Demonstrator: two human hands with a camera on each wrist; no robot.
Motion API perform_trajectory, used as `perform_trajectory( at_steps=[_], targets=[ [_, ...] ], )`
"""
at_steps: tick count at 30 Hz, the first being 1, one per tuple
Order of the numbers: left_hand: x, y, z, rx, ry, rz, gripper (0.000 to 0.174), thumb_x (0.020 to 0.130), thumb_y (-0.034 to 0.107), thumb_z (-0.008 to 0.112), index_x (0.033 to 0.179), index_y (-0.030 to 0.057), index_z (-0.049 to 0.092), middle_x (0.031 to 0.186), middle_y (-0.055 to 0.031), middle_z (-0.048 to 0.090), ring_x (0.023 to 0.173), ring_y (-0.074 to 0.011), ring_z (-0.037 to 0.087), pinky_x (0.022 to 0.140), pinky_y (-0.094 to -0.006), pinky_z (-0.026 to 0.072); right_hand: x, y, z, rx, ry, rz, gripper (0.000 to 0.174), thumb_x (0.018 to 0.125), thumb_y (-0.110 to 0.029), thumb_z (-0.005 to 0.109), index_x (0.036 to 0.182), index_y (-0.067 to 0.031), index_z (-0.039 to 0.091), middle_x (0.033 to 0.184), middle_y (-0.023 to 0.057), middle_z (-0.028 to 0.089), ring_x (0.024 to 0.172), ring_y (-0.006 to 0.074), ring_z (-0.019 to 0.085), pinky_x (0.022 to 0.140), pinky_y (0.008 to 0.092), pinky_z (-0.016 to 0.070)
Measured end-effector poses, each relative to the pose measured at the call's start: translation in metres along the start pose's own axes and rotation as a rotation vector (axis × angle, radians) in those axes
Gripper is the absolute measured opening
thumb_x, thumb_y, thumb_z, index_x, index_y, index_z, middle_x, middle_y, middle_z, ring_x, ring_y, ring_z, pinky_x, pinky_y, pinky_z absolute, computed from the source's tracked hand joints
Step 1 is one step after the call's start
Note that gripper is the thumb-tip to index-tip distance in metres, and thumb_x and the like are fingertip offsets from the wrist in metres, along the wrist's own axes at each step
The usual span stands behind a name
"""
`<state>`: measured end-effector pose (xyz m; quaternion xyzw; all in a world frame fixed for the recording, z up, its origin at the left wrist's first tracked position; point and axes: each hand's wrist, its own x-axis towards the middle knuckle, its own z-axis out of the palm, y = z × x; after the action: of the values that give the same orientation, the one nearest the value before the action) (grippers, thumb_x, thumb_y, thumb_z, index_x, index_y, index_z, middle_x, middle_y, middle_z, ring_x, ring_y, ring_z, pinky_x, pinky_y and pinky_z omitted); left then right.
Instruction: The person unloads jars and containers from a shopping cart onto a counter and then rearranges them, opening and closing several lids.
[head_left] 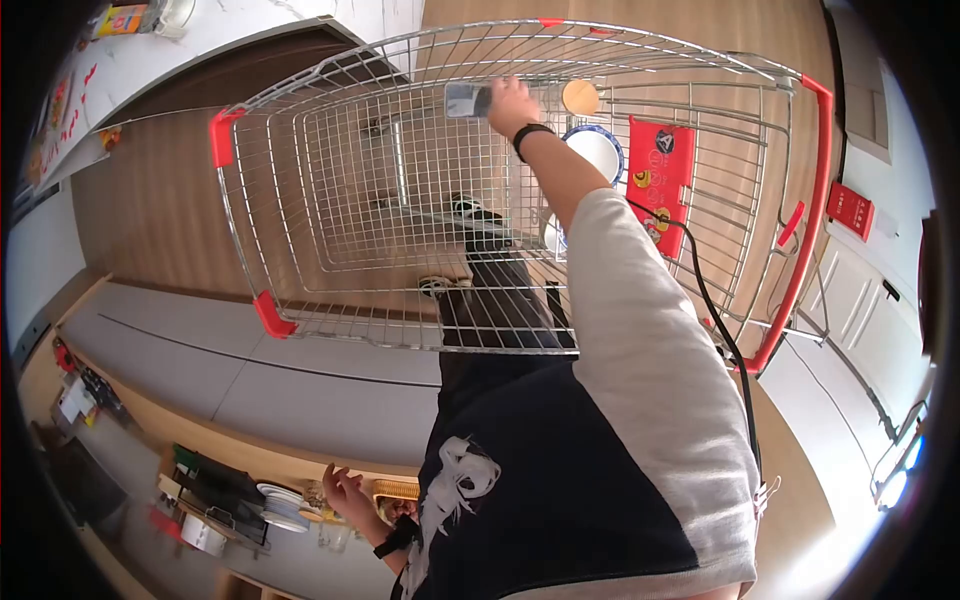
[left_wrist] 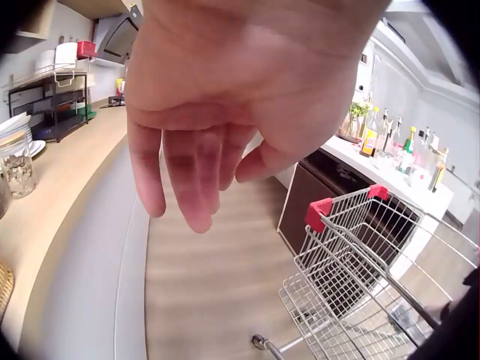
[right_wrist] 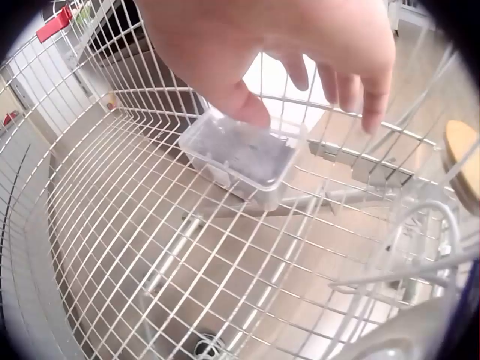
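Observation:
A clear plastic container with dark contents (head_left: 463,100) (right_wrist: 244,154) rests on the wire floor of the shopping cart (head_left: 824,190). My right hand (head_left: 513,106) (right_wrist: 292,37) is over one end of it. In the right wrist view the thumb overlaps the container's edge, and the fingers hang loosely beyond, not curled round it; whether the thumb touches cannot be told. My left hand (head_left: 348,495) (left_wrist: 217,112) hangs beside the wooden counter (left_wrist: 82,169), fingers loosely bent, holding nothing.
Inside the cart are a round wooden lid (head_left: 579,98), a white bowl with a blue rim (head_left: 593,152) and a red package (head_left: 660,180). A black cable (head_left: 705,290) runs by my right sleeve. Bottles (left_wrist: 370,135) stand on the white counter; a jar (left_wrist: 18,172) is on the wooden one.

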<state>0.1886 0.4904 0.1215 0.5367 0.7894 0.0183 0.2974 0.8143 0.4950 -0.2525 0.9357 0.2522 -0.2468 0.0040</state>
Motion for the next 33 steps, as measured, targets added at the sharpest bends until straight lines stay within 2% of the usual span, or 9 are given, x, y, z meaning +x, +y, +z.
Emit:
perform_trajectory(
  at_steps=[7, 13, 15, 17, 18, 23, 27, 30, 33],
  targets=[
    [0.002, 0.003, 0.004, 0.068, -0.072, -0.003, 0.028, 0.096, 0.010, 0.050, 0.121, 0.0009, 0.060, 0.092, -0.0053, 0.065, 0.065, -0.0119, 0.060, 0.060, -0.0245, 0.0476, 0.007, 0.070, -0.024, -0.225, 0.139, -0.202, 0.033, 0.091, -0.022, 0.051, 0.121, -0.0090, 0.058, 0.124, 0.0108, 0.056, 0.123, 0.0285, 0.051, 0.093, 0.0474, 0.0457],
    [-0.007, -0.007, 0.007, 0.076, -0.068, -0.040, 0.027, 0.097, 0.011, 0.050, 0.120, -0.0001, 0.060, 0.091, -0.0052, 0.066, 0.068, -0.0113, 0.060, 0.060, -0.0237, 0.0478, -0.004, 0.090, -0.030, -0.292, 0.042, 0.129, 0.039, 0.089, -0.022, 0.054, 0.128, -0.0134, 0.056, 0.135, 0.0105, 0.049, 0.128, 0.0306, 0.047, 0.097, 0.0505, 0.0453],
    [-0.009, -0.009, 0.012, 0.047, -0.052, -0.053, 0.028, 0.097, 0.010, 0.050, 0.121, 0.0001, 0.060, 0.091, -0.0054, 0.066, 0.067, -0.0117, 0.060, 0.060, -0.0243, 0.0483, 0.006, 0.106, -0.021, -0.286, 0.106, 0.180, 0.054, 0.087, -0.030, 0.062, 0.137, -0.0153, 0.048, 0.141, 0.0119, 0.045, 0.130, 0.0341, 0.046, 0.098, 0.0521, 0.0450],
    [-0.009, -0.016, 0.013, -0.012, -0.033, -0.088, 0.028, 0.097, 0.010, 0.049, 0.121, 0.0002, 0.060, 0.090, -0.0055, 0.066, 0.068, -0.0120, 0.060, 0.060, -0.0250, 0.0490, 0.016, 0.105, -0.028, 0.031, -0.071, 0.485, 0.079, 0.078, -0.045, 0.075, 0.140, -0.0098, 0.041, 0.143, 0.0214, 0.042, 0.127, 0.0406, 0.051, 0.102, 0.0518, 0.0457],
    [-0.011, -0.017, 0.012, -0.014, -0.024, -0.097, 0.028, 0.097, 0.010, 0.049, 0.121, 0.0002, 0.060, 0.090, -0.0055, 0.066, 0.068, -0.0120, 0.060, 0.060, -0.0250, 0.0490, 0.025, 0.109, -0.026, 0.052, -0.084, 0.490, 0.085, 0.074, -0.048, 0.078, 0.140, -0.0086, 0.041, 0.141, 0.0259, 0.043, 0.122, 0.0426, 0.055, 0.102, 0.0505, 0.0464],
    [-0.018, -0.028, 0.014, -0.020, -0.060, -0.069, 0.029, 0.096, 0.008, 0.049, 0.120, 0.0001, 0.061, 0.089, -0.0059, 0.067, 0.070, -0.0134, 0.062, 0.061, -0.0262, 0.0500, 0.031, 0.128, -0.024, 0.139, -0.056, 0.453, 0.088, 0.067, -0.043, 0.082, 0.138, -0.0101, 0.043, 0.135, 0.0274, 0.047, 0.122, 0.0412, 0.054, 0.103, 0.0460, 0.0458],
    [-0.014, -0.029, 0.015, -0.042, -0.050, -0.089, 0.029, 0.095, 0.007, 0.049, 0.120, 0.0001, 0.061, 0.089, -0.0058, 0.067, 0.069, -0.0139, 0.062, 0.061, -0.0264, 0.0497, 0.000, 0.129, -0.040, 0.205, 0.142, 0.268, 0.081, 0.068, -0.036, 0.081, 0.137, -0.0130, 0.046, 0.131, 0.0232, 0.049, 0.119, 0.0456, 0.053, 0.100, 0.0499, 0.0473],
    [-0.002, -0.045, 0.022, -0.099, -0.062, -0.088, 0.029, 0.094, 0.008, 0.049, 0.120, 0.0012, 0.061, 0.090, -0.0059, 0.067, 0.068, -0.0139, 0.062, 0.060, -0.0257, 0.0485, -0.027, 0.141, -0.057, 0.223, 0.393, 0.032, 0.079, 0.066, -0.035, 0.081, 0.134, -0.0138, 0.048, 0.123, 0.0217, 0.052, 0.112, 0.0421, 0.053, 0.098, 0.0497, 0.0454],
    [0.016, -0.054, 0.030, -0.148, -0.105, -0.032, 0.029, 0.094, 0.008, 0.050, 0.119, 0.0028, 0.062, 0.090, -0.0059, 0.067, 0.067, -0.0138, 0.063, 0.059, -0.0251, 0.0472, -0.054, 0.148, -0.092, 0.277, 0.433, -0.063, 0.075, 0.066, -0.035, 0.082, 0.131, -0.0120, 0.051, 0.120, 0.0217, 0.055, 0.112, 0.0404, 0.054, 0.098, 0.0479, 0.0460]
  ],
)
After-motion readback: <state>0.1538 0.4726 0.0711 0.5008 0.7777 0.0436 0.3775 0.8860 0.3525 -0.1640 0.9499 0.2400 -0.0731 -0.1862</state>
